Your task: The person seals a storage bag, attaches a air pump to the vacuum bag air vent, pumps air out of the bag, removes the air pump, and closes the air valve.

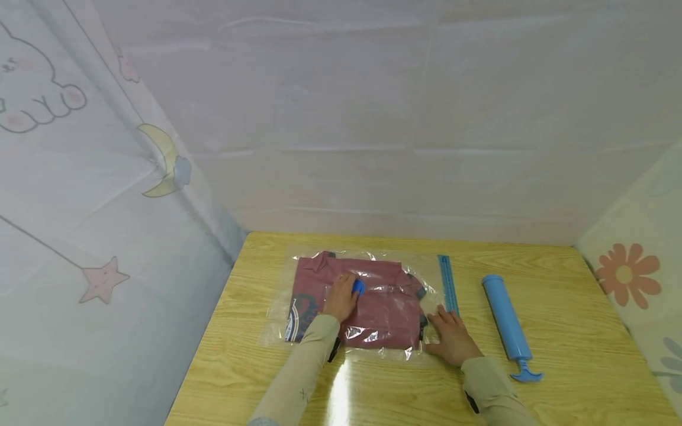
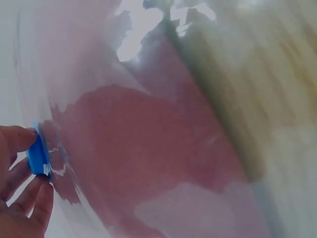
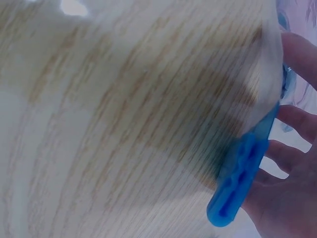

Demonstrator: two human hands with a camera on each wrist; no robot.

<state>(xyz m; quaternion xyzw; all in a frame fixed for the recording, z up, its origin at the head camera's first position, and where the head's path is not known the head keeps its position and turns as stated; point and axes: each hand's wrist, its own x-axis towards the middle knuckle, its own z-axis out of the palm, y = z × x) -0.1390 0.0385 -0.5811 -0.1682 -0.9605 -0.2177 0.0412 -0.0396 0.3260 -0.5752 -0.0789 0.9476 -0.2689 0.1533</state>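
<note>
A clear plastic bag (image 1: 433, 278) lies flat with a folded maroon shirt (image 1: 386, 313) inside. On its upper face, near the middle, sits a round blue valve cap (image 1: 359, 287). My left hand (image 1: 340, 297) pinches this cap; in the left wrist view the thumb and fingertips hold the blue cap (image 2: 38, 156) at its edges. My right hand (image 1: 453, 340) rests at the bag's lower right corner with fingers spread. Beside those fingers runs the blue seal strip (image 1: 449, 284); the right wrist view shows the end of the strip (image 3: 237, 183) in front of the hand (image 3: 292, 183).
A blue hand pump (image 1: 505, 316) with a T-shaped handle lies to the right of the bag, handle toward me. The wood-grain table (image 1: 224, 355) is bounded by printed cloth walls at the back (image 1: 341, 177), left and right.
</note>
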